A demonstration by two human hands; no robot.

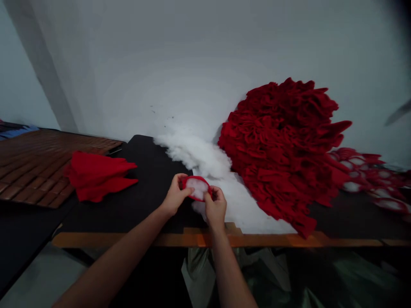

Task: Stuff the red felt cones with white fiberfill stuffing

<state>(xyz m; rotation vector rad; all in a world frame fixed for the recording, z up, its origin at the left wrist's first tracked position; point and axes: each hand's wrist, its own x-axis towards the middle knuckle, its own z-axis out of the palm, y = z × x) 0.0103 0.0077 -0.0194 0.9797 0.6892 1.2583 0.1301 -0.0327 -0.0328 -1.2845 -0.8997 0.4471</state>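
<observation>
Between my two hands is a red fabric pouch (201,199) with white stuffing (196,187) showing in its round opening. My left hand (175,194) pinches the pouch's left rim, its thumb resting against the stuffing. At the right rim, my right hand (216,207) grips the fabric with thumb and fingers. A loose tuft of white fibre (199,208) shows just below the pouch. Behind it lies a heap of white fibre stuffing (202,154) on the table.
A tall pile of red fabric pieces (279,141) leans by the wall on a white sheet (247,209). Stuffed red pieces (382,179) lie far right. Left are a red cloth stack (96,175) and a brown slatted mat (35,167). Orange-brown tape lines the table's front edge (128,239).
</observation>
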